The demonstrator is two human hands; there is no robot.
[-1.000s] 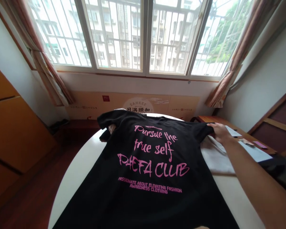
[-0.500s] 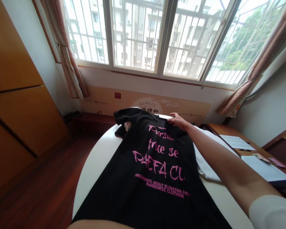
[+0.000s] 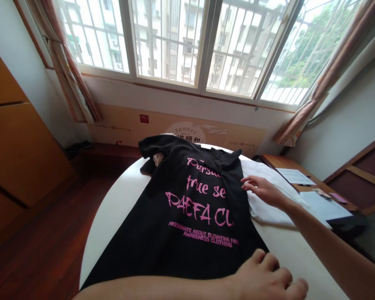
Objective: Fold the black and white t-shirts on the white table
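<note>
A black T-shirt (image 3: 203, 250) with pink lettering lies spread on a white round table (image 3: 108, 221), its collar toward the window. My right hand (image 3: 264, 191) hovers by the shirt's right side, over a white cloth (image 3: 262, 166); it is open, fingers slightly apart and pointing left, holding nothing. From the lower left my left forearm crosses the shirt's near part. My left hand (image 3: 270, 275) is at the shirt's lower right edge, palm down, with bent fingers. Its fingertips are hidden, so whether it grips the fabric does not show.
Beyond the white cloth, a wooden desk (image 3: 270, 160) holds papers (image 3: 295, 176). A wooden chair back (image 3: 368, 175) stands at the right. Dark and beige fabric (image 3: 158, 159) shows under the left sleeve. Windows and curtains (image 3: 70, 62) are behind, with an orange cabinet (image 3: 15, 158) at the left.
My right hand has let go of the collar and come back toward me, to the shirt's right side. My left forearm has moved rightward, bringing the hand into view. The view has shifted slightly right.
</note>
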